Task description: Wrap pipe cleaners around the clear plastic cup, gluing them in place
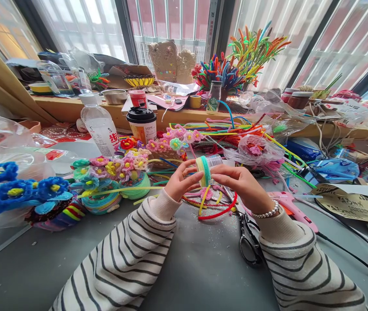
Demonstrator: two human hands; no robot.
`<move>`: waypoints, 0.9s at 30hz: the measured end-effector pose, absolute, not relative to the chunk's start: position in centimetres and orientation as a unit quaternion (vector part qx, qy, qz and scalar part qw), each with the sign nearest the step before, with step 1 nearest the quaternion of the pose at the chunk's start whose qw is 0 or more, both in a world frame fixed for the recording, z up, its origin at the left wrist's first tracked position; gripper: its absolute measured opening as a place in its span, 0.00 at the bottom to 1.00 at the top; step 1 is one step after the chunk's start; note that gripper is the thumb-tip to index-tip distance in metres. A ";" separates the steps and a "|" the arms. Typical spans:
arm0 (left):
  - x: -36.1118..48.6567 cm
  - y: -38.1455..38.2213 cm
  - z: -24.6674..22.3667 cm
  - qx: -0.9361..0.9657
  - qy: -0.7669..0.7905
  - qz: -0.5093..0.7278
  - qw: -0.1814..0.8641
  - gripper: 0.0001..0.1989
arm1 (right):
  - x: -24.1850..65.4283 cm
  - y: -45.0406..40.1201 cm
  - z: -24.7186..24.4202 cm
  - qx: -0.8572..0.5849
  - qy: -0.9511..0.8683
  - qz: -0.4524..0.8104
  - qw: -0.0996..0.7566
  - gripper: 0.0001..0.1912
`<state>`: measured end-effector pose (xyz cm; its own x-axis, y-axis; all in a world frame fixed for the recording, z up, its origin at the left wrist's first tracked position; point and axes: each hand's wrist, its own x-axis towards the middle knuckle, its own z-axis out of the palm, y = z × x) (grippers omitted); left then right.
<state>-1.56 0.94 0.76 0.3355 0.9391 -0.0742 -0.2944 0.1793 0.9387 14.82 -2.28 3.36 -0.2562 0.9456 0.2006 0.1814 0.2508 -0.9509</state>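
A small round piece wound with yellow and teal pipe cleaners (205,171) is held up above the middle of the grey table. My left hand (184,179) grips its left side between thumb and fingers. From the right, my right hand (242,183) has its fingertips pressed together against the piece's right edge. A red pipe cleaner (221,214) and a yellow one (204,202) hang or lie just below the piece. Black-handled scissors (250,246) lie under my right wrist.
Pipe-cleaner flower pots (101,196) stand at the left, near a clear bottle (99,125) and a lidded cup (141,125). A pink glue gun (296,209) with a black cord lies right. Loose pipe cleaners pile up behind the hands, before a cluttered wooden sill (171,115).
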 end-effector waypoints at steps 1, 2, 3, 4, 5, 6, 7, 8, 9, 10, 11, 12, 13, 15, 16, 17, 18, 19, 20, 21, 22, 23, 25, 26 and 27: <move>-1.6 0.9 0.8 0.454 0.355 0.454 0.680 0.31 | 14.8 -2.3 3.4 -0.430 -0.658 0.439 0.435 0.10; -1.6 0.9 0.8 0.455 0.355 0.454 0.679 0.31 | 14.8 -2.3 3.3 -0.434 -0.656 0.439 0.434 0.10; -1.6 0.9 0.8 0.456 0.354 0.454 0.679 0.31 | 14.8 -2.3 3.3 -0.438 -0.654 0.439 0.433 0.10; -1.6 0.9 0.8 0.457 0.355 0.454 0.678 0.31 | 14.8 -2.3 3.3 -0.439 -0.653 0.440 0.433 0.10; -1.6 0.9 0.8 0.458 0.356 0.453 0.677 0.31 | 14.8 -2.3 3.2 -0.438 -0.653 0.440 0.434 0.10; -1.6 0.9 0.8 0.459 0.357 0.453 0.676 0.31 | 14.8 -2.3 3.2 -0.436 -0.653 0.440 0.435 0.09; -1.6 0.9 0.7 0.460 0.358 0.452 0.675 0.31 | 14.7 -2.3 3.2 -0.435 -0.654 0.440 0.436 0.09; -1.6 0.9 0.7 0.461 0.358 0.452 0.675 0.31 | 14.7 -2.3 3.2 -0.434 -0.654 0.439 0.437 0.09; -1.6 0.9 0.7 0.461 0.358 0.452 0.674 0.31 | 14.7 -2.2 3.2 -0.433 -0.655 0.438 0.437 0.08; -1.6 0.9 0.7 0.462 0.357 0.453 0.674 0.30 | 14.7 -2.2 3.2 -0.433 -0.656 0.437 0.437 0.08; -1.6 0.9 0.7 0.463 0.356 0.453 0.673 0.30 | 14.8 -2.2 3.2 -0.433 -0.657 0.436 0.436 0.08; -1.6 0.9 0.7 0.464 0.356 0.454 0.672 0.30 | 14.8 -2.2 3.2 -0.434 -0.658 0.435 0.435 0.08; -1.6 0.9 0.7 0.464 0.356 0.454 0.672 0.29 | 14.8 -2.2 3.2 -0.435 -0.659 0.435 0.434 0.08; -1.6 0.9 0.7 0.465 0.360 0.453 0.671 0.29 | 14.9 -2.2 3.1 -0.438 -0.659 0.433 0.432 0.09; -1.6 0.9 0.7 0.465 0.361 0.452 0.670 0.29 | 14.9 -2.2 3.1 -0.441 -0.659 0.432 0.430 0.09; -1.6 0.9 0.7 0.465 0.363 0.451 0.670 0.30 | 14.9 -2.2 3.1 -0.444 -0.659 0.430 0.428 0.09; -1.6 0.9 0.7 0.465 0.364 0.450 0.670 0.30 | 14.9 -2.2 3.0 -0.447 -0.660 0.428 0.426 0.09; -1.6 0.9 0.7 0.465 0.365 0.449 0.670 0.30 | 14.9 -2.2 3.0 -0.449 -0.661 0.426 0.425 0.09; -1.6 0.9 0.7 0.465 0.365 0.449 0.670 0.31 | 14.8 -2.2 3.0 -0.448 -0.663 0.424 0.424 0.09; -1.6 0.9 0.7 0.466 0.364 0.447 0.671 0.31 | 14.8 -2.2 3.0 -0.447 -0.665 0.421 0.425 0.09; -1.6 0.9 0.7 0.466 0.363 0.446 0.673 0.31 | 14.8 -2.2 3.0 -0.446 -0.668 0.418 0.425 0.09; -1.6 0.9 0.7 0.466 0.362 0.445 0.673 0.32 | 14.8 -2.2 3.0 -0.446 -0.671 0.414 0.424 0.09; -1.6 0.9 0.7 0.470 0.362 0.440 0.675 0.31 | 14.7 -2.2 3.0 -0.452 -0.678 0.402 0.417 0.09; -1.6 0.9 0.6 0.474 0.362 0.436 0.674 0.31 | 14.7 -2.2 3.0 -0.457 -0.683 0.395 0.411 0.10; -1.6 1.0 0.6 0.479 0.362 0.433 0.672 0.30 | 14.7 -2.2 2.9 -0.462 -0.687 0.388 0.405 0.10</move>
<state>-1.62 0.95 0.55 0.3630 0.9290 -0.0722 -0.2343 0.1660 0.9579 14.69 -2.23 2.91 -0.2460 0.9489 0.1978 0.3208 0.2722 -0.9072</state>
